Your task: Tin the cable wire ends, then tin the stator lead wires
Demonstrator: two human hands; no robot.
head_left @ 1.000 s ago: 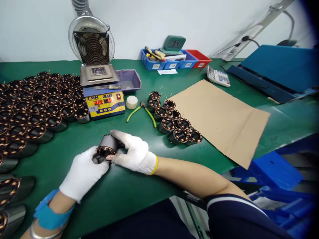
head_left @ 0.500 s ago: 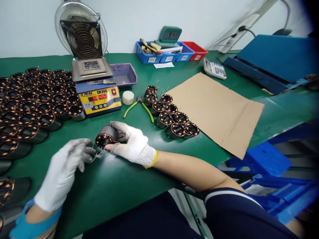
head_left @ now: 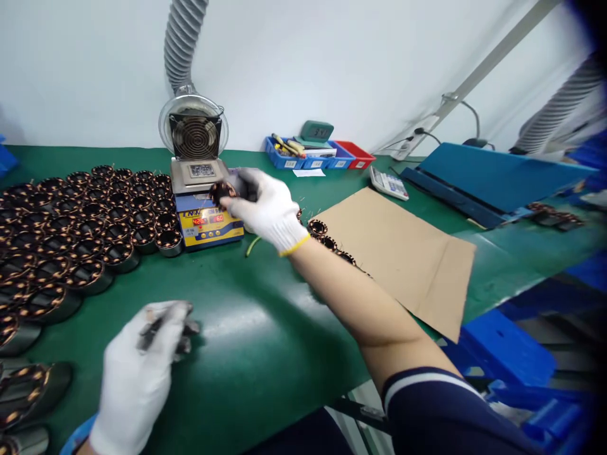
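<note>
My right hand, in a white glove, is closed round a copper-wound motor stator and holds it in the air just right of the solder pot, above its yellow and blue control box. Low at the left, my gloved left hand hovers over the green mat. Its grimy fingers are loosely bent and apart, slightly blurred, with nothing seen in them.
Several rows of stators cover the mat's left side. A shorter row lies by a cardboard sheet. A fume fan, parts bins, a calculator and a blue case stand behind.
My right hand lifted the stator off the mat and carried it up to the solder pot. My left hand let go of it and drew back toward me.
</note>
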